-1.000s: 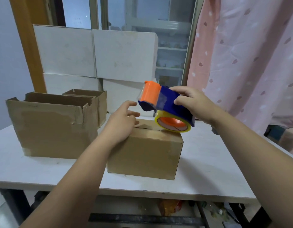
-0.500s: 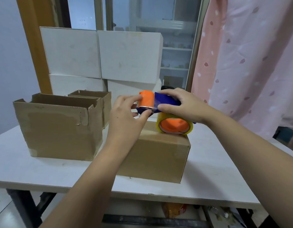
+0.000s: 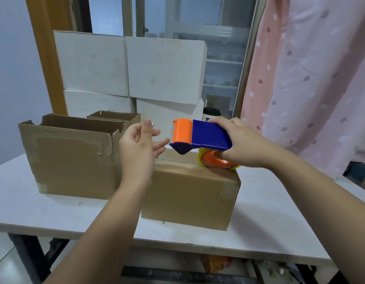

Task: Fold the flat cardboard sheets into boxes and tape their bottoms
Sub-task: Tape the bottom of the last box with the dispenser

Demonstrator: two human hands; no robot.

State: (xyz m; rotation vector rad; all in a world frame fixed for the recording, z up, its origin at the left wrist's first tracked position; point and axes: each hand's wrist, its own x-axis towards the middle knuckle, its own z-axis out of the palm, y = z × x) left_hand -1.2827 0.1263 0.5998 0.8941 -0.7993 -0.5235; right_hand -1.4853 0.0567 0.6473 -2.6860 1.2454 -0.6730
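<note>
On white table (image 3: 54, 212): cardboard box (image 3: 189, 197) | right hand (image 3: 238, 140) grips tape dispenser (image 3: 206, 134) | left hand (image 3: 138, 148) loose-fingered | pink curtain (image 3: 310, 78) behind

1 head view, looking down, close on table (image 3: 54, 212).

Three brown cardboard boxes (image 3: 189, 197), four white boxes (image 3: 165, 68) — one tape dispenser (image 3: 208, 134), one table (image 3: 279, 232).
</note>
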